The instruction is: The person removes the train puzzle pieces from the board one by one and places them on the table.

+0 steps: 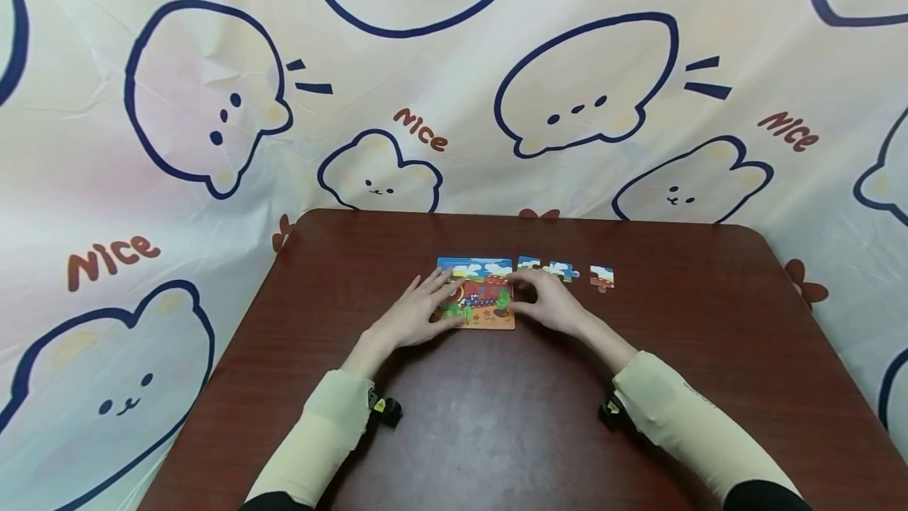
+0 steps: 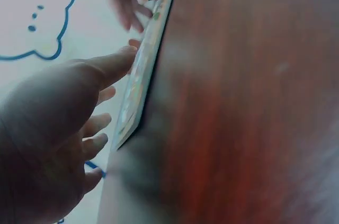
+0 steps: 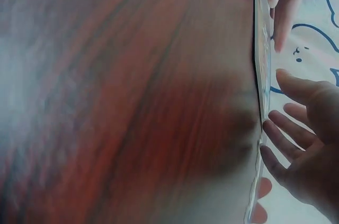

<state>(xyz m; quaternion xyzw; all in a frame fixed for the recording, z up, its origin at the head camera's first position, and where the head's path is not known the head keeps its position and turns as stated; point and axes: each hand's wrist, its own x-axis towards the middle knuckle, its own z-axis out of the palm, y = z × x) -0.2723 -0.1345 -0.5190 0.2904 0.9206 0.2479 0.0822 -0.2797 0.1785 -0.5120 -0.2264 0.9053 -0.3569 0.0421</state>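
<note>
A colourful jigsaw puzzle [image 1: 488, 315] with blue sky, clouds and a red train lies flat in its board near the back of the table. My left hand [image 1: 410, 315] spreads over the puzzle's left side, fingers straight and thumb near the lower edge. At the opposite side, my right hand [image 1: 555, 304] has its fingertips and thumb at the puzzle's right edge. Thumb and fingers of this right hand [image 3: 312, 134] stand apart in the right wrist view, with nothing pinched between them. The left wrist view shows the left hand [image 2: 58, 118] beside the board's thin edge [image 2: 139, 113].
Right of the board lie loose puzzle pieces: one [image 1: 528, 262] close beside it, another [image 1: 563, 269] partly behind my right hand, and a third [image 1: 601, 277] farther out. The brown wooden table [image 1: 468, 432] ends at a cartoon-printed curtain [image 1: 454, 61].
</note>
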